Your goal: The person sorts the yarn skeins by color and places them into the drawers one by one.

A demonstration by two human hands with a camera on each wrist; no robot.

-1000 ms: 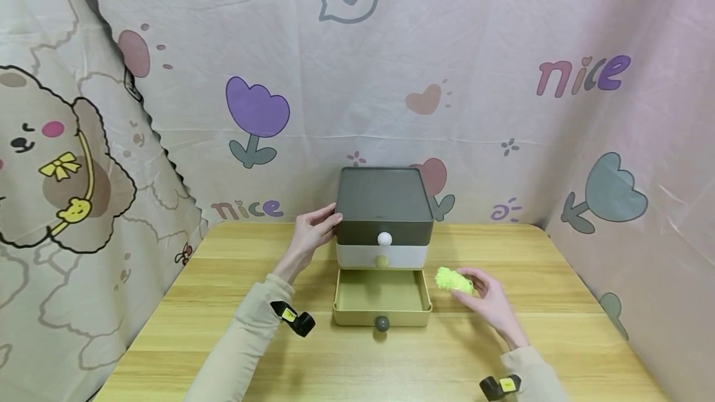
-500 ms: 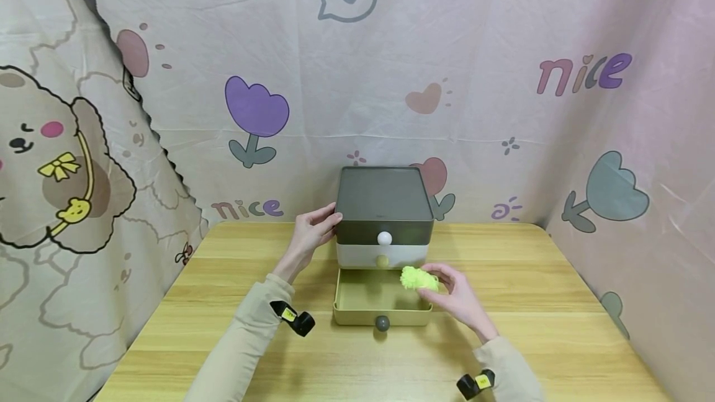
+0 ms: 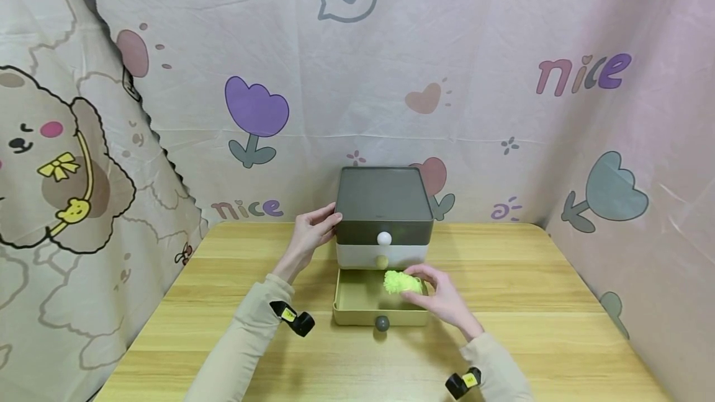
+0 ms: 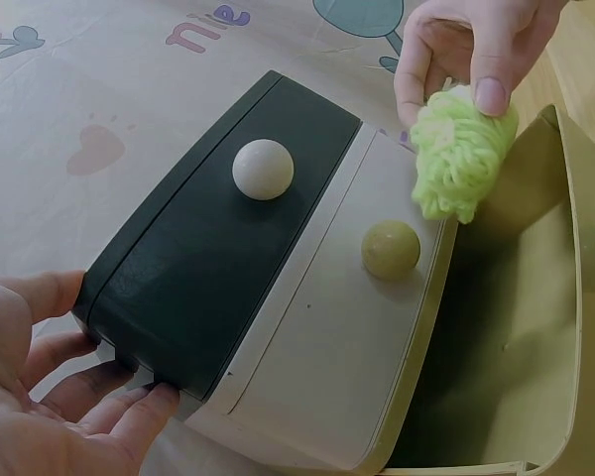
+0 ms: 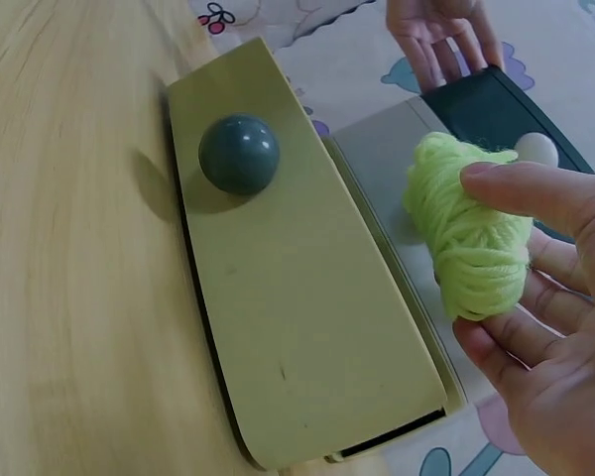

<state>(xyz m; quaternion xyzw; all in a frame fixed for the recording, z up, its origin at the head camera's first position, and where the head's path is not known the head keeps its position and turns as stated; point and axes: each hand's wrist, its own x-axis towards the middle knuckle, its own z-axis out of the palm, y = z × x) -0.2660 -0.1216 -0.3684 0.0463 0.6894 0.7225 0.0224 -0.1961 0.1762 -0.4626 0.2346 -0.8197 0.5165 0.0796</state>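
A bright yellow-green bundle of yarn (image 3: 398,282) is pinched between the thumb and fingers of my right hand (image 3: 447,299), above the pulled-out bottom drawer (image 3: 357,317). In the right wrist view the yarn (image 5: 471,238) shows wound strands, thumb on one side and fingers underneath. The three-tier drawer box (image 3: 385,194) has a dark grey top tier, a white middle one and an olive-yellow bottom one. My left hand (image 3: 313,229) rests its fingertips and thumb against the box's left side near the top; in the left wrist view the fingers (image 4: 144,412) press on the dark tier.
Round knobs mark the drawers: a white knob (image 3: 384,239), an olive knob (image 3: 382,261) and a grey knob (image 3: 382,324). The box stands on a wooden table (image 3: 234,309) near its back edge, in front of a printed curtain (image 3: 346,79). Each sleeve carries a black wrist camera.
My right hand has moved left with the yarn, from beside the box to over the open drawer. The left hand and the drawer box have stayed in place.
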